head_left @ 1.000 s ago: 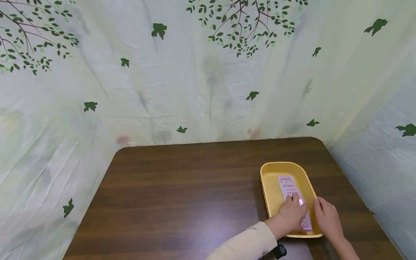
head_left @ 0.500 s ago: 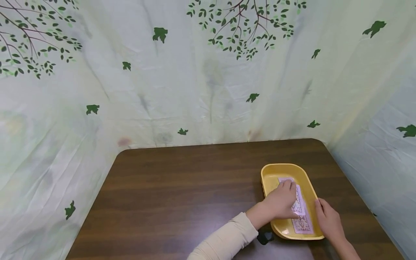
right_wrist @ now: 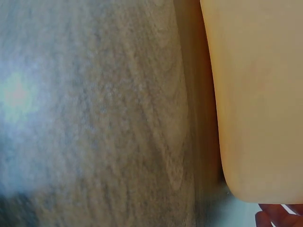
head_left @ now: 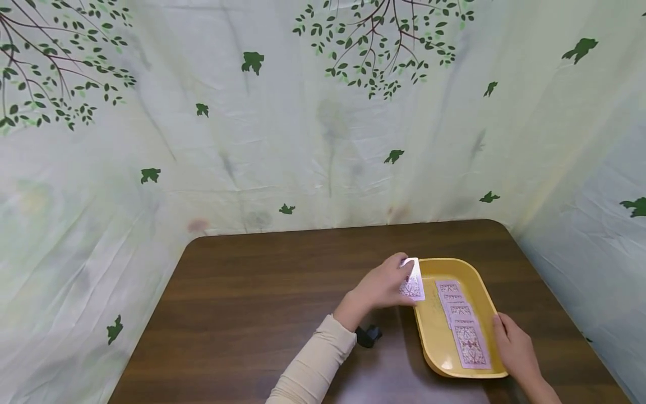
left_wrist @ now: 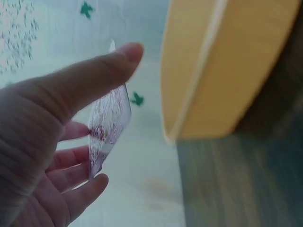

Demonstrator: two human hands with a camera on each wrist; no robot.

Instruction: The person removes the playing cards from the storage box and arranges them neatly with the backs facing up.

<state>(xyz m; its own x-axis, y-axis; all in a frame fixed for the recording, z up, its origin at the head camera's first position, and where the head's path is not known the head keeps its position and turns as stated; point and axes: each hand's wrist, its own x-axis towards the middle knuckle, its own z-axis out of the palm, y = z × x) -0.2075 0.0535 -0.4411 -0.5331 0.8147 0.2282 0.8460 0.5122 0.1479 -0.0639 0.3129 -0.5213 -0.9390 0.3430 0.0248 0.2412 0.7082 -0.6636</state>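
Observation:
My left hand [head_left: 381, 287] holds a playing card [head_left: 415, 285] by its edges, just over the left rim of the yellow tray [head_left: 435, 356]. In the left wrist view the patterned card [left_wrist: 109, 116] stands between the thumb and the fingers. Several purple-and-white playing cards [head_left: 471, 345] lie overlapping in a column inside the tray, patterned backs up. My right hand [head_left: 518, 349] grips the tray's right rim near its front corner, the thumb at the rim. The right wrist view has the tray's outer side [right_wrist: 260, 104] and a few fingertips [right_wrist: 274, 215] at the bottom.
The tray rests on the right part of a dark brown wooden table [head_left: 282, 297]. Pale cloth [head_left: 323, 140] with printed leaves hangs behind and at the sides. A black strap device [head_left: 368, 336] sits at the left wrist.
My left hand has moved from over the cards in the tray to its left rim, taking one card along. The right hand has stayed at the tray's right side.

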